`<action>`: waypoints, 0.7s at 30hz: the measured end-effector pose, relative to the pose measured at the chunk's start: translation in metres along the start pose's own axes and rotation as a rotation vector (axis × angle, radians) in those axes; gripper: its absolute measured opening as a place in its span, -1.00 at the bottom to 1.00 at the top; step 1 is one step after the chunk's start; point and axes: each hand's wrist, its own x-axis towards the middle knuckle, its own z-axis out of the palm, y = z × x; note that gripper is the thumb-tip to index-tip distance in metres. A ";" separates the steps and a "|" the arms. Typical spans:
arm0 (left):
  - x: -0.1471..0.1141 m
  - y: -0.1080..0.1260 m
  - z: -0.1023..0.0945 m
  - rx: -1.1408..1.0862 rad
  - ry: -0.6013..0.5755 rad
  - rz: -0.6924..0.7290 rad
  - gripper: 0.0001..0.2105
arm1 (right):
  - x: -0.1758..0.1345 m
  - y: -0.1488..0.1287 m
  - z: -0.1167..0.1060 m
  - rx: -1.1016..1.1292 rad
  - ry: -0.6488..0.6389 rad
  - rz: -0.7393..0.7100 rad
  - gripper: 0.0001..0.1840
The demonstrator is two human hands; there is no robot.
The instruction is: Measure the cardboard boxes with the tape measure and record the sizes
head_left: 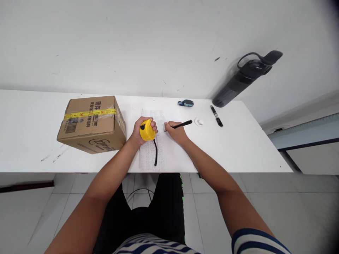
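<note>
My left hand (139,128) is wrapped round a yellow tape measure (147,131), whose black strap (156,153) hangs down over the paper. A black pen (182,124) is gripped in my right hand (176,133), its tip down at the paper's right side. The sheet of paper (150,158) lies flat on the white table and carries dense faint marks, too small to read. Both hands are over or beside this sheet, the left partly covering it.
A taped cardboard box (91,123) stands left of my left hand. Beyond my right hand are a small blue-green object (185,103), a white curled item (198,121), a black marker (216,116) and a tall dark bottle (238,83). The white table (233,151) meets the wall behind.
</note>
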 end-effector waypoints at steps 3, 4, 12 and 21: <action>0.000 0.000 0.000 0.004 -0.001 -0.007 -0.85 | -0.001 0.000 0.000 0.016 -0.006 0.007 -0.55; 0.000 0.000 0.000 0.007 0.003 -0.009 -0.85 | -0.001 0.000 0.000 0.015 -0.002 0.004 -0.56; -0.001 -0.001 0.002 0.032 0.052 0.004 -0.90 | -0.002 0.001 0.001 -0.014 0.056 0.022 -0.58; -0.001 -0.002 0.001 0.042 0.043 0.019 -0.87 | -0.002 0.000 0.001 -0.008 0.025 0.024 -0.56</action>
